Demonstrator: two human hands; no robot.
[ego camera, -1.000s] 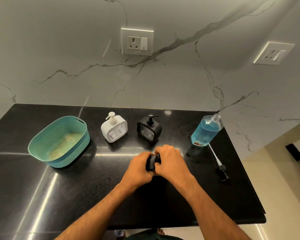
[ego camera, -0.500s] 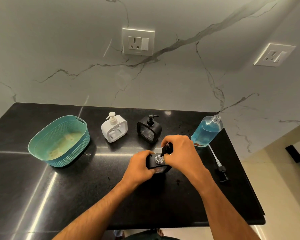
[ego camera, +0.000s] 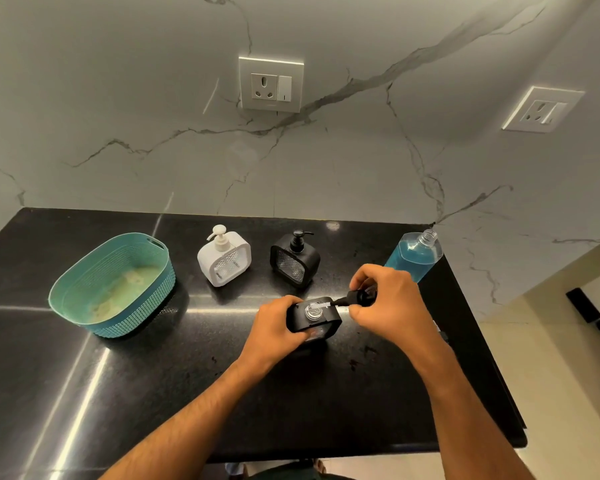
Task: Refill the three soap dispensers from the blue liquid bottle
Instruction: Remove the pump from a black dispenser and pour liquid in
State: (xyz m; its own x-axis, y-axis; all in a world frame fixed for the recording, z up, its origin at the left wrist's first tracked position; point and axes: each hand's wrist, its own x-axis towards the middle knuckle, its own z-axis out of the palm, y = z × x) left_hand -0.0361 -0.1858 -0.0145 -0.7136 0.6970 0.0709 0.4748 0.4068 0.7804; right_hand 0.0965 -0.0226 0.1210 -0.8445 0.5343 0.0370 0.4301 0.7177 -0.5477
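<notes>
Nearest the viewer, two bare forearms reach over the front edge of a black counter (ego camera: 125,382). The left hand (ego camera: 274,332) wraps its fingers round the side of a black soap dispenser (ego camera: 314,322) standing on the counter, its clear threaded neck open at the top. The right hand (ego camera: 385,299) grips the black pump head (ego camera: 361,296), which is out of the neck and tilted sideways, its pale tube reaching back over the opening. The right wrist hides the counter just behind and to the right of it; only a small dark piece shows at the wrist's far edge, too little to tell what it is.

Farther back stand two more dispensers with pumps in place: a white dispenser (ego camera: 224,258) to the left and a second black dispenser (ego camera: 295,259) just right of it, apart from each other. The blue liquid bottle (ego camera: 414,254) stands at the back right corner, uncapped, partly behind the right hand's knuckles. Well to the left sits a teal basket (ego camera: 160,271) with something pale inside.

Behind the counter rises a marbled wall carrying a socket (ego camera: 271,84) at centre and another socket (ego camera: 542,109) to the right.
</notes>
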